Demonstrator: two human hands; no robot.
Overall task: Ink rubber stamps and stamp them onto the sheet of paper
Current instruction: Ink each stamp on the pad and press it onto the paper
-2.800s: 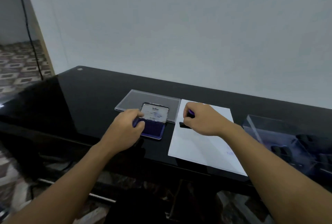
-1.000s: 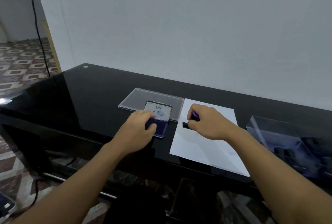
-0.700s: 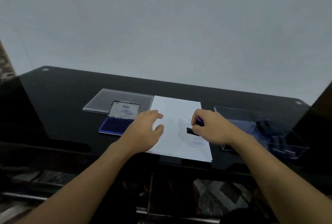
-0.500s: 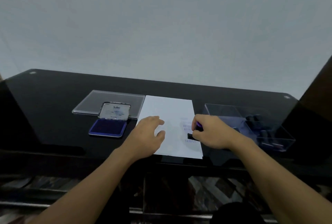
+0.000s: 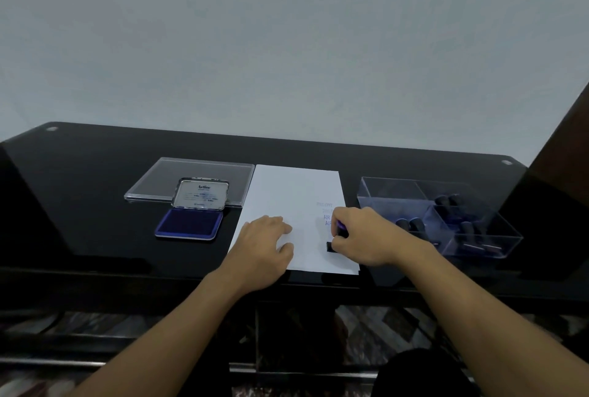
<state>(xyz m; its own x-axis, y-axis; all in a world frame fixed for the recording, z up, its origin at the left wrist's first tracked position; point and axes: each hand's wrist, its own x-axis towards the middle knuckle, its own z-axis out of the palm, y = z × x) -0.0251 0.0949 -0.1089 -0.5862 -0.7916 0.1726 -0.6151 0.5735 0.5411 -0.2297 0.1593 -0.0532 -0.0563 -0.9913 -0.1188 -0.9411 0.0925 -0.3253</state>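
A white sheet of paper (image 5: pixel 288 195) lies on the black table (image 5: pixel 95 173), with several faint blue prints near its right edge. My right hand (image 5: pixel 363 235) grips a rubber stamp (image 5: pixel 331 246) with a purple handle and a black base, pressed down on the sheet's lower right part. My left hand (image 5: pixel 263 246) lies flat on the sheet's lower left part, fingers spread, holding nothing. The blue ink pad (image 5: pixel 189 224) sits open to the left of the paper, its lid (image 5: pixel 200 194) tilted up behind it.
A clear plastic lid (image 5: pixel 159 180) lies flat behind the ink pad. A clear compartment box (image 5: pixel 478 237) with several dark stamps stands right of the paper. A grey wall runs behind the table. A dark brown panel rises at the far right.
My left hand left the ink pad and came to rest on the paper. My right hand carried the stamp from the sheet's upper left to its lower right. The camera turned right.
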